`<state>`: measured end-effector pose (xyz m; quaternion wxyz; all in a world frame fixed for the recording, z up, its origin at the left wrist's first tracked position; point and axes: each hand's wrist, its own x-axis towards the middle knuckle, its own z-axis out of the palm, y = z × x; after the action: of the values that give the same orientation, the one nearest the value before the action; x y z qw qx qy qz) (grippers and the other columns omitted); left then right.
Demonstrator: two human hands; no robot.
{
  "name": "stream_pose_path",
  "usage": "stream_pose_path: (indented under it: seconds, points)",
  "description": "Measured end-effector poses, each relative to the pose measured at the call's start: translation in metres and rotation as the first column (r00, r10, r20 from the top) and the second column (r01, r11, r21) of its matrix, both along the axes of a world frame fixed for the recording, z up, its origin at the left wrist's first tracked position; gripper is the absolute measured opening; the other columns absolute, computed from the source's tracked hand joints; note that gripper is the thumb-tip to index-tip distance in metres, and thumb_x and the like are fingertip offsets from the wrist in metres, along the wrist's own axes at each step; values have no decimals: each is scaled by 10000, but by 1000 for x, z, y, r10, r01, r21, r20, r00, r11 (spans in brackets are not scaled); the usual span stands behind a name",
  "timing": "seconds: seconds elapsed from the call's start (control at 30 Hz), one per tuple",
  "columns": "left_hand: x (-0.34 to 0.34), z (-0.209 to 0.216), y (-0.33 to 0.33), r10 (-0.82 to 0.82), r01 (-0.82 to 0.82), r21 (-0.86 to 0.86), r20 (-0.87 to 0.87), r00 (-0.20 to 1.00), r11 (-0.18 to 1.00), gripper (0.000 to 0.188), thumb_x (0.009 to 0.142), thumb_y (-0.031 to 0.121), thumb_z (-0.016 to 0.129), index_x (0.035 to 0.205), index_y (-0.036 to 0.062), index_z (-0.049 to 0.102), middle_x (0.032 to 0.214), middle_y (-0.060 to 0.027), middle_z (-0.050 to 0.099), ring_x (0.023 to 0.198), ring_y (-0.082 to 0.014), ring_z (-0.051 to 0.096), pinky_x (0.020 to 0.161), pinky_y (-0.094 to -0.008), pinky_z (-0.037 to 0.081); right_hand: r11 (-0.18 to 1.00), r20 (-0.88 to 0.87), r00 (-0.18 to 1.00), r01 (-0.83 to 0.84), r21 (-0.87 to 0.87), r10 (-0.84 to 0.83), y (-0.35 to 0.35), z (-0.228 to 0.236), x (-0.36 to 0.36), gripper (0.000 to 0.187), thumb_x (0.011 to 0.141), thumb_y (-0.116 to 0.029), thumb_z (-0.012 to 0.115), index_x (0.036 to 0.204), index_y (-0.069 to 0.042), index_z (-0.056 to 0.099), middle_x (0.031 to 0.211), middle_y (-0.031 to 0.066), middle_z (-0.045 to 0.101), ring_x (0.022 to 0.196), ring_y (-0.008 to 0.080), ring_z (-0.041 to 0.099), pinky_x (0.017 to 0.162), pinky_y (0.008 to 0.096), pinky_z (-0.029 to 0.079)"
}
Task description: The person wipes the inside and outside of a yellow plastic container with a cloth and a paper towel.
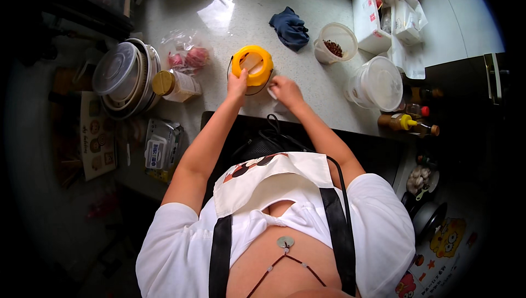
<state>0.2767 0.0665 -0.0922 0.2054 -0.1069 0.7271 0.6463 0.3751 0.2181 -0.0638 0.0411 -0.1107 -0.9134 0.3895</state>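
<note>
A round yellow container with an open top and a thin dark wire handle stands on the counter in front of me. Something pale shows inside it, too unclear to name. My left hand grips its near left rim, thumb on the inner edge. Just right of the container, my right hand is closed, with a small white piece like a tissue or cloth at its fingertips. Part of that piece is hidden by the hand.
Left are a bag of pinkish-red produce, a yellow-lidded jar and stacked bowls. A dark blue cloth lies farther back. Right stand a tub of dark reddish bits, a white-lidded bucket and bottles.
</note>
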Motion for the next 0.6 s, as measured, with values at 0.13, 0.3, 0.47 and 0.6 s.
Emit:
stream_pose_path:
  seconds: [0.13, 0.3, 0.47, 0.6]
  points:
    - [-12, -3, -14, -150, 153, -170, 31, 988, 973, 373, 843, 309, 510, 1127, 74, 453, 997, -79, 543, 818, -183, 565, 560, -304, 495, 983, -47, 982, 184, -17, -185, 30, 5, -8, 168, 766, -193, 575, 878, -73, 611, 880, 138, 604, 787, 328, 581, 691, 399, 467]
    - [-16, 18, -20, -253, 260, -318, 66, 965, 912, 413, 848, 304, 482, 1169, 51, 423, 1030, -99, 535, 860, -213, 568, 579, -362, 515, 963, -267, 944, 133, -233, -195, 10, 8, -5, 164, 755, -160, 607, 892, -69, 610, 897, 110, 596, 762, 270, 591, 686, 341, 475]
    - [-17, 11, -27, -322, 230, -524, -90, 942, 820, 434, 845, 322, 451, 1142, 9, 415, 1002, -196, 561, 864, -310, 581, 662, -406, 494, 873, -280, 936, 55, -485, -214, -15, 13, 8, 126, 735, -29, 590, 859, -55, 585, 865, 66, 563, 767, 185, 587, 679, 269, 471]
    - [-12, 35, -26, -424, 200, -647, -210, 881, 735, 420, 838, 326, 423, 1076, -21, 417, 984, -301, 542, 886, -427, 543, 775, -452, 429, 976, -147, 987, -89, -199, 60, -2, 12, 12, 145, 707, -32, 581, 842, -78, 604, 861, 89, 567, 783, 242, 593, 667, 313, 481]
